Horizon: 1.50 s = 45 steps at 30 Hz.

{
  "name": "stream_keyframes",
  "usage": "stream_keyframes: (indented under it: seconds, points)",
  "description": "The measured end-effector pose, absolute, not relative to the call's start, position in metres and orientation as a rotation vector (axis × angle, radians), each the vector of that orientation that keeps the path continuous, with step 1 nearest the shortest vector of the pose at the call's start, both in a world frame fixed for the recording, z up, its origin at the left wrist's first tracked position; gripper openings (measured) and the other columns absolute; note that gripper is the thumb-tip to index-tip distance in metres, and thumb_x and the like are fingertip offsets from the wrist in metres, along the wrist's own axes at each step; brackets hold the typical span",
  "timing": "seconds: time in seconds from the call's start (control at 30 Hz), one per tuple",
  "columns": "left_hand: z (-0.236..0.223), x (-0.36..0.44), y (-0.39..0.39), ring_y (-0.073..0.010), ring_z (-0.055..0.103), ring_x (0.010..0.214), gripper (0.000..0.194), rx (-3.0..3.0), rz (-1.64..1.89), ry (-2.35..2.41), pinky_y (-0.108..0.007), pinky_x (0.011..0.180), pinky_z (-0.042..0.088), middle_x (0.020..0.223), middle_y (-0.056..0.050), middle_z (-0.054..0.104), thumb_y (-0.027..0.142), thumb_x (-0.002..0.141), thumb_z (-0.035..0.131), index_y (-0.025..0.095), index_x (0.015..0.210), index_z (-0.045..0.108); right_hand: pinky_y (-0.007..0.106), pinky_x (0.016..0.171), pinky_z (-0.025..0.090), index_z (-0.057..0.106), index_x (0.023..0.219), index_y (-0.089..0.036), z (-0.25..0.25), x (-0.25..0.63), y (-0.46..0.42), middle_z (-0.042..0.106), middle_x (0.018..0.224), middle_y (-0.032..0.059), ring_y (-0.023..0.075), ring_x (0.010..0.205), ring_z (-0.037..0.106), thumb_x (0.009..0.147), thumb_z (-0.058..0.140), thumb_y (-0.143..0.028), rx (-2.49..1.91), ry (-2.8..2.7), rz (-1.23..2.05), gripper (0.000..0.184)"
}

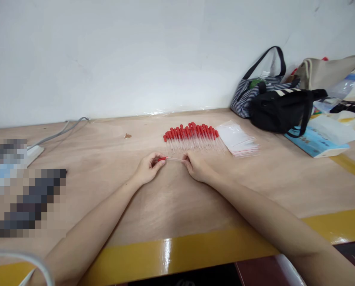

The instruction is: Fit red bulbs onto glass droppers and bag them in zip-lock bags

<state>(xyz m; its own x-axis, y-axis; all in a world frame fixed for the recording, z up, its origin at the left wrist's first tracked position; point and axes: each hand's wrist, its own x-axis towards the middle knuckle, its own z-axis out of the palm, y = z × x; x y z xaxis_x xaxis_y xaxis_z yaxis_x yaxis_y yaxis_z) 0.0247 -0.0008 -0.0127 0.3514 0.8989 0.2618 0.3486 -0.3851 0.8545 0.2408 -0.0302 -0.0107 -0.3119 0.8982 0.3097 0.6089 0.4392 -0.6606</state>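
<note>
Between my two hands lies a dropper [173,159] with a red rubber bulb and a thin clear tube, held level just above or on the table. My left hand [147,169] pinches it at the red bulb. My right hand [197,167] has its fingers closed around the far end of the clear tube. Just beyond my hands a row of several more droppers [192,131] lies side by side, red bulbs toward the wall and clear tubes toward me. To the right of them is a stack of clear zip bags [238,139], fanned a little.
A striped bag [241,97] and a black bag [281,111] stand at the back right, beside a blue pack [317,143]. A grey cable [61,132] runs along the left. Blurred dark items lie at the left. Yellow tape [141,256] lines the front edge.
</note>
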Motion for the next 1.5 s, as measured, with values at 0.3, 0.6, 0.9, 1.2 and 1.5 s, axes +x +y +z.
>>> stream_keyframes:
  seconds: [0.3,0.6,0.9,1.2,1.5]
  points:
    - [-0.013,0.025,-0.001,-0.0137,0.057,0.070,0.022,1.882,1.006,1.071,-0.028,0.068,0.046,0.080,-0.004,0.062,0.035,0.077,0.055,0.017,0.091,0.056,0.024,0.066,0.039,0.045,0.085,-0.018,-0.008,0.244,-0.029,0.054,0.077,0.0015,0.0133,0.071,0.050,0.086,0.036,-0.025,-1.243,-2.009,0.590,0.011]
    - [-0.012,0.028,-0.003,-0.0140,0.058,0.067,0.031,1.891,1.003,1.094,-0.028,0.066,0.049,0.077,-0.004,0.063,0.040,0.077,0.054,0.016,0.095,0.060,0.024,0.075,0.040,0.054,0.092,-0.018,-0.002,0.242,-0.031,0.061,0.087,0.0024,0.0127,0.081,0.054,0.086,0.037,-0.021,-1.165,-2.050,0.639,0.019]
    - [-0.008,0.028,-0.007,-0.0146,0.060,0.066,0.026,2.064,1.004,1.157,-0.026,0.063,0.049,0.076,-0.003,0.067,0.038,0.079,0.052,0.019,0.088,0.067,0.023,0.067,0.041,0.060,0.084,-0.017,-0.003,0.242,-0.028,0.063,0.080,0.0013,0.0122,0.073,0.055,0.084,0.041,-0.024,-1.161,-2.013,0.721,0.021]
    - [0.001,0.028,-0.013,-0.0143,0.059,0.071,0.021,2.266,0.806,1.031,-0.025,0.066,0.046,0.082,-0.003,0.065,0.034,0.082,0.051,0.020,0.086,0.066,0.028,0.076,0.030,0.064,0.082,-0.019,0.001,0.250,-0.031,0.065,0.081,0.0013,0.0125,0.073,0.054,0.084,0.044,-0.023,-1.250,-2.193,0.324,0.020]
    - [0.000,0.030,-0.016,-0.0122,0.054,0.072,0.022,2.435,0.700,0.899,-0.024,0.068,0.043,0.079,-0.003,0.059,0.032,0.086,0.046,0.016,0.087,0.061,0.029,0.070,0.024,0.061,0.070,-0.018,-0.004,0.248,-0.031,0.064,0.069,0.0008,0.0114,0.061,0.049,0.086,0.042,-0.027,-1.200,-2.304,0.120,0.027]
